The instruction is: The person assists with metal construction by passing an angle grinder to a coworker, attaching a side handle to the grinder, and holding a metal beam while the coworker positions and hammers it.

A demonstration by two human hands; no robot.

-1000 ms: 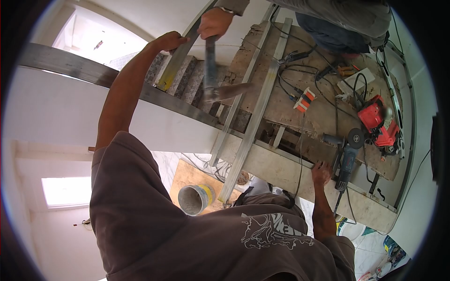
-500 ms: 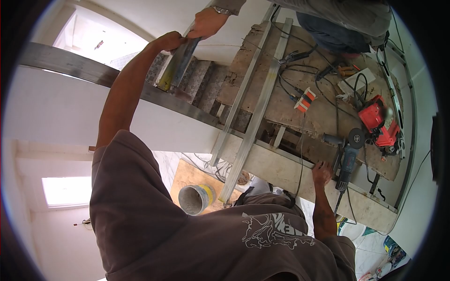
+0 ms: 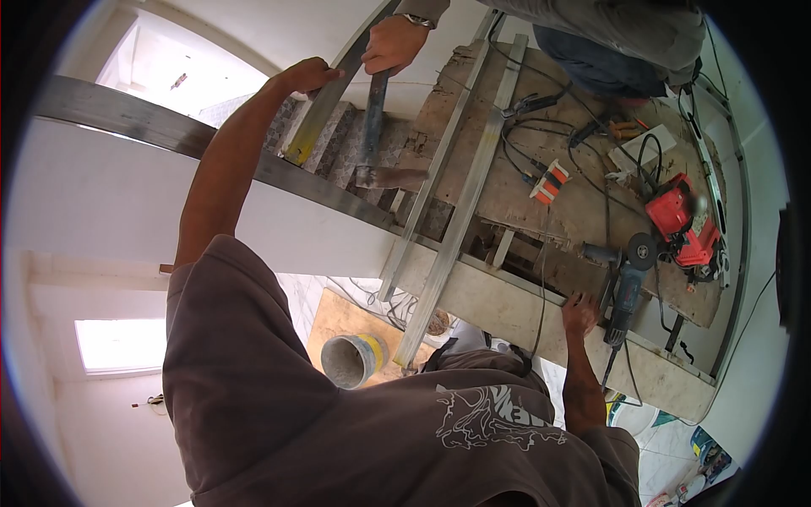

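My left hand (image 3: 309,75) grips the edge of a slanting metal post (image 3: 325,97), whose lower end has a yellow mark and meets a long metal rail (image 3: 198,139). My right hand (image 3: 580,313) lies on the ledge (image 3: 498,296) with its fingers apart, holding nothing, just left of an angle grinder (image 3: 627,291). Beside the post, a co-worker's hand (image 3: 395,44) holds a hammer (image 3: 373,127), its head above the stair side and apart from the post.
Two metal profiles (image 3: 473,177) cross the worn board (image 3: 524,194). Cables, an orange-and-white power strip (image 3: 550,182) and a red tool (image 3: 680,220) lie on the board. A co-worker crouches at the top. Below the ledge is a bucket (image 3: 348,361). Patterned stairs (image 3: 338,144) descend behind the rail.
The co-worker's hammer swung left to the post's lower end, then came back right, away from it. Both of my hands have stayed in place.
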